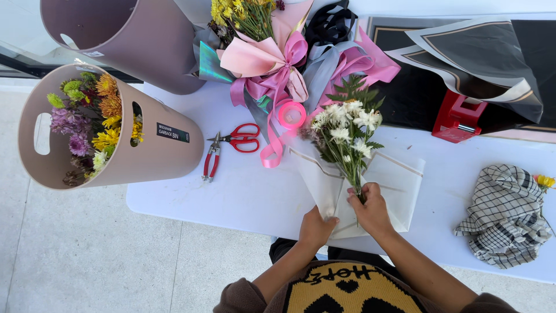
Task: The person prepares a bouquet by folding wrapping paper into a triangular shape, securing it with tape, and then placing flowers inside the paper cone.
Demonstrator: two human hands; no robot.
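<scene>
While your left hand [315,227] pinches the translucent white wrap [394,188] and your right hand [370,210] closes on the stems, the white chrysanthemum bunch [346,124] lies half-wrapped at the near edge of the table [231,197]; folding looks begun, tying not yet. Farther off lie red scissors [238,139], a glossy pink ribbon roll [291,114], then a finished bouquet [260,46].
</scene>
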